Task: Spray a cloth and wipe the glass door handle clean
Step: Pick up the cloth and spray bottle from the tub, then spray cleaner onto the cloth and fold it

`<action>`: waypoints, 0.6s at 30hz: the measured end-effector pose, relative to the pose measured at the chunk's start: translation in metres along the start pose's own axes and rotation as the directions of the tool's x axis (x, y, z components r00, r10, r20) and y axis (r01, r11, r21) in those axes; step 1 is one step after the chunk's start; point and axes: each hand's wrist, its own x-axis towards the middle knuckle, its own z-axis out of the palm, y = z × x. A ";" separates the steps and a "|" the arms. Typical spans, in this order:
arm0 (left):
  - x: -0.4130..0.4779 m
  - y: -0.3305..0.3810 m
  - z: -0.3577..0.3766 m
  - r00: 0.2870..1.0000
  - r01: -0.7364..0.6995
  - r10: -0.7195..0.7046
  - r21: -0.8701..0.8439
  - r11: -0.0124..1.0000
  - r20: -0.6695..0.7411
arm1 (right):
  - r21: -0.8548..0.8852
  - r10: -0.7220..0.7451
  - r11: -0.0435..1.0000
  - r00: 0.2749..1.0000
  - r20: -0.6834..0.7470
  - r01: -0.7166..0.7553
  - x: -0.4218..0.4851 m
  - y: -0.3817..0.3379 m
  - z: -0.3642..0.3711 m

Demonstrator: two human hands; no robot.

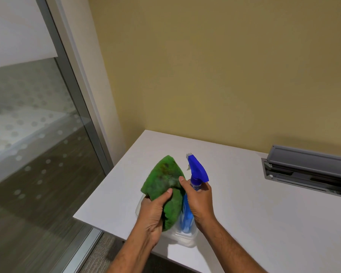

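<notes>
My left hand grips a green fluffy cloth, holding it up over the white table. My right hand is wrapped around the neck of a spray bottle with clear blue liquid. Its blue trigger head has the nozzle pointing up and to the left, close beside the cloth. Cloth and bottle almost touch. A glass panel with frosted dots fills the left side. No door handle is in view.
A clear plastic tub sits on the white table under my hands. A grey cable hatch stands raised at the table's back right. The yellow wall is behind, and a metal frame edges the glass.
</notes>
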 end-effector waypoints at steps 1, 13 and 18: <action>0.001 0.007 -0.001 0.999 -0.023 0.022 -0.052 0.998 -0.033 | 0.001 -0.017 1.000 1.000 -0.008 0.017 0.000 -0.004 -0.001; -0.043 0.115 0.032 0.967 -0.237 0.251 -0.202 0.950 0.043 | 0.077 -0.247 0.968 0.957 0.154 0.237 -0.022 -0.124 0.010; -0.072 0.151 0.055 0.952 -0.278 0.299 -0.219 0.935 0.068 | 0.140 -0.227 0.968 0.964 0.136 0.209 -0.036 -0.169 0.018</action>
